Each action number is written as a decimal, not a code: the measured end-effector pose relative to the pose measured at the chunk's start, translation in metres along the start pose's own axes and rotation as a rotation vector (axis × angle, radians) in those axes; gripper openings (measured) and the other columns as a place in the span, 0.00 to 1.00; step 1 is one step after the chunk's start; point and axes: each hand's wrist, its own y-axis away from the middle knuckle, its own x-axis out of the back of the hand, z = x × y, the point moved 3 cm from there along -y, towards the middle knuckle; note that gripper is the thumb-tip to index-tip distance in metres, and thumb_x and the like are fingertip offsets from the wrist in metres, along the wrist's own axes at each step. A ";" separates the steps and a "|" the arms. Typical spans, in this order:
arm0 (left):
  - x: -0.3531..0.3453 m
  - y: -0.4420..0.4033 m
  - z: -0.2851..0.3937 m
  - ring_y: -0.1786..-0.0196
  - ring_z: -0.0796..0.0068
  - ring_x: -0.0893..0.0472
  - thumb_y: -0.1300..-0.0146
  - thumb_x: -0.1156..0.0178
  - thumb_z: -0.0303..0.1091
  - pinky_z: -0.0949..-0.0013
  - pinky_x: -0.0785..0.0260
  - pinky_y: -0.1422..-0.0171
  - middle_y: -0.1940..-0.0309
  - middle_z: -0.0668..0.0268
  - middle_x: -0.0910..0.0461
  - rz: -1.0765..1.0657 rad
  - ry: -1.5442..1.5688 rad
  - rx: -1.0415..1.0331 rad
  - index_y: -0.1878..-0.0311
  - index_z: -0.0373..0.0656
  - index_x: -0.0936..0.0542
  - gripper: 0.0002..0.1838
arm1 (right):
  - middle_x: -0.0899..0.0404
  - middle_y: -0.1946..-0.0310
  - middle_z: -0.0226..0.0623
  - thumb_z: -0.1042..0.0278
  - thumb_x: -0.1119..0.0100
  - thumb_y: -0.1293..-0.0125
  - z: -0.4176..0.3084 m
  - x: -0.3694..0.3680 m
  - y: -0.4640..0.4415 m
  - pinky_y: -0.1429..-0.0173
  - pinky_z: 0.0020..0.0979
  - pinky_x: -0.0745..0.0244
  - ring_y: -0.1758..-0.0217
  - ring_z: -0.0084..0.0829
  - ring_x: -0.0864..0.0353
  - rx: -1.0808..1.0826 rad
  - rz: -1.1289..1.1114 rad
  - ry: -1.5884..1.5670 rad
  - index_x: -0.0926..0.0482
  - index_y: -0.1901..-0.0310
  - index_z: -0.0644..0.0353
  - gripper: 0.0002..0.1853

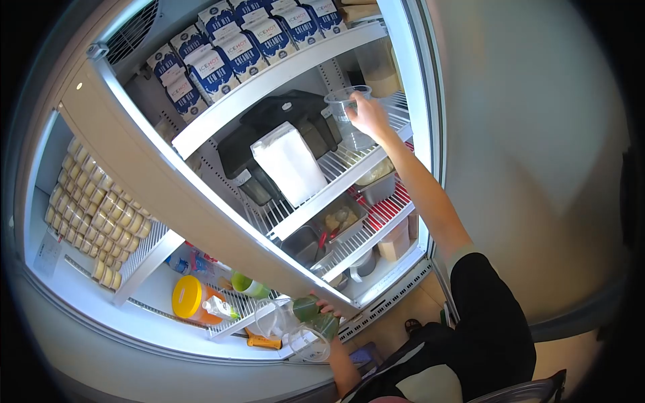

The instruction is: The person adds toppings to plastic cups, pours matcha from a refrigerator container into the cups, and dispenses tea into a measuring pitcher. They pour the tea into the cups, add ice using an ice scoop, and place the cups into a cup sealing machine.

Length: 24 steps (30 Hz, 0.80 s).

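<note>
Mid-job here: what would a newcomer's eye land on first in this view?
Probably the rows of blue-and-white cartons on the top shelf, a bold block of colour. Next, perhaps, the yellow-lidded jar low in the left section, with stacked small tubs above and left of it. The right hand also stands out, gripping a clear container near its rim at the middle shelf.

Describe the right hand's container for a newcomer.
In the white-shelved fridge, look below the blue-and-white creamer cartons. Right of the white rectangular box is a clear plastic container, set apart from its neighbours by the bare right hand at its rim.
</note>
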 end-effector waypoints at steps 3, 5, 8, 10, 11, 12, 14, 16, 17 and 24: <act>0.000 -0.019 -0.013 0.53 0.72 0.34 0.52 0.41 0.41 0.51 0.46 0.49 0.52 0.66 0.38 0.002 -0.018 0.066 0.35 0.56 0.52 0.41 | 0.26 0.85 0.37 0.62 0.43 0.50 -0.001 0.024 -0.002 0.76 0.36 0.32 0.82 0.38 0.25 0.074 -0.044 -0.085 0.27 0.69 0.55 0.09; 0.005 -0.035 -0.022 0.53 0.69 0.33 0.48 0.44 0.44 0.48 0.46 0.48 0.52 0.63 0.37 0.015 -0.006 0.160 0.35 0.54 0.52 0.40 | 0.26 0.86 0.36 0.63 0.41 0.52 -0.021 0.064 0.008 0.77 0.34 0.33 0.83 0.35 0.26 0.142 -0.106 -0.158 0.27 0.74 0.56 0.08; 0.004 -0.055 -0.040 0.53 0.63 0.32 0.46 0.44 0.46 0.43 0.43 0.48 0.52 0.57 0.35 0.067 -0.042 0.243 0.35 0.50 0.54 0.40 | 0.28 0.89 0.32 0.66 0.42 0.54 -0.046 0.121 0.026 0.79 0.26 0.37 0.86 0.27 0.29 0.133 -0.190 -0.207 0.27 0.75 0.57 0.07; 0.008 -0.063 -0.039 0.54 0.62 0.31 0.47 0.42 0.43 0.44 0.41 0.49 0.52 0.56 0.35 0.081 -0.199 0.299 0.35 0.48 0.54 0.41 | 0.29 0.89 0.30 0.69 0.42 0.55 -0.052 0.153 0.041 0.78 0.23 0.38 0.86 0.22 0.31 0.050 -0.285 -0.226 0.27 0.75 0.58 0.06; 0.006 -0.068 -0.040 0.53 0.62 0.32 0.47 0.42 0.42 0.43 0.41 0.49 0.52 0.56 0.35 0.072 -0.147 0.312 0.35 0.48 0.54 0.41 | 0.30 0.89 0.29 0.73 0.42 0.57 -0.051 0.164 0.053 0.77 0.20 0.39 0.86 0.17 0.33 -0.036 -0.373 -0.261 0.27 0.74 0.59 0.06; 0.008 -0.072 -0.039 0.53 0.62 0.32 0.47 0.42 0.42 0.43 0.41 0.49 0.52 0.56 0.35 0.076 -0.135 0.326 0.35 0.48 0.54 0.41 | 0.30 0.89 0.29 0.73 0.42 0.57 -0.049 0.176 0.067 0.77 0.20 0.39 0.86 0.17 0.33 -0.045 -0.369 -0.244 0.27 0.74 0.59 0.06; 0.013 -0.077 -0.034 0.53 0.66 0.32 0.47 0.44 0.44 0.48 0.46 0.48 0.52 0.58 0.34 0.005 -0.155 0.316 0.36 0.50 0.50 0.37 | 0.30 0.88 0.28 0.74 0.43 0.58 -0.049 0.201 0.103 0.78 0.19 0.39 0.85 0.17 0.33 -0.078 -0.444 -0.467 0.28 0.76 0.60 0.05; 0.009 -0.076 -0.035 0.52 0.67 0.32 0.47 0.44 0.44 0.49 0.47 0.47 0.51 0.59 0.35 0.013 -0.097 0.353 0.36 0.52 0.51 0.38 | 0.30 0.87 0.28 0.73 0.44 0.59 -0.061 0.227 0.138 0.79 0.19 0.39 0.86 0.17 0.33 -0.048 -0.472 -0.500 0.28 0.78 0.61 0.05; 0.021 -0.067 -0.036 0.52 0.67 0.33 0.47 0.44 0.43 0.50 0.47 0.46 0.51 0.61 0.35 -0.010 0.000 0.352 0.35 0.54 0.53 0.39 | 0.30 0.86 0.28 0.73 0.44 0.60 -0.068 0.238 0.154 0.80 0.19 0.40 0.86 0.17 0.33 0.002 -0.493 -0.559 0.29 0.79 0.61 0.05; -0.003 0.089 -0.092 0.51 0.63 0.34 0.46 0.45 0.46 0.46 0.47 0.48 0.51 0.57 0.37 0.181 0.141 0.525 0.35 0.49 0.54 0.40 | 0.32 0.88 0.26 0.72 0.45 0.63 -0.148 0.316 0.254 0.78 0.22 0.37 0.87 0.21 0.33 0.117 -0.653 -0.766 0.29 0.78 0.59 0.06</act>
